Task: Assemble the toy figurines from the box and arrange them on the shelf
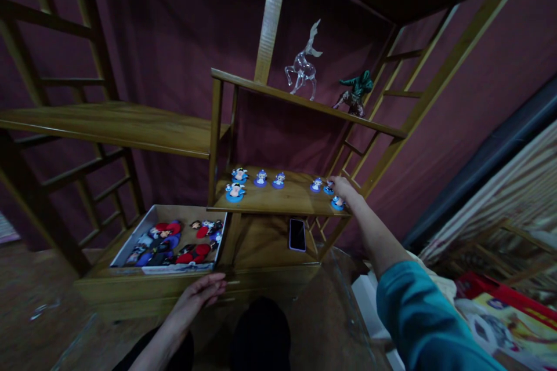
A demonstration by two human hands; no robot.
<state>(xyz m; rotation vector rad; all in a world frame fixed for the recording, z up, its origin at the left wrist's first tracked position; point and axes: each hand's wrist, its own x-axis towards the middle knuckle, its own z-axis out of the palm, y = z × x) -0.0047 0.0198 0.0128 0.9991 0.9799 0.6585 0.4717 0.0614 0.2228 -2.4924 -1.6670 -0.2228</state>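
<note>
My right hand reaches to the right end of the middle shelf, fingers closed on a small figurine with a blue round base. Close beside that one stand a purple-based figurine and a blue-based figurine by the front edge. Farther left on the same shelf are two purple-based figurines, one of them a white-and-purple figurine, and two blue-based ones, including a pale, round-bodied figurine. My left hand hovers before the cabinet's lower front, loosely open, holding nothing I can see.
An open cardboard box with several red, black and purple figurines sits at lower left. A phone lies on the bottom shelf. Above stand a clear deer ornament and a dark green figure. A white box is on the floor at right.
</note>
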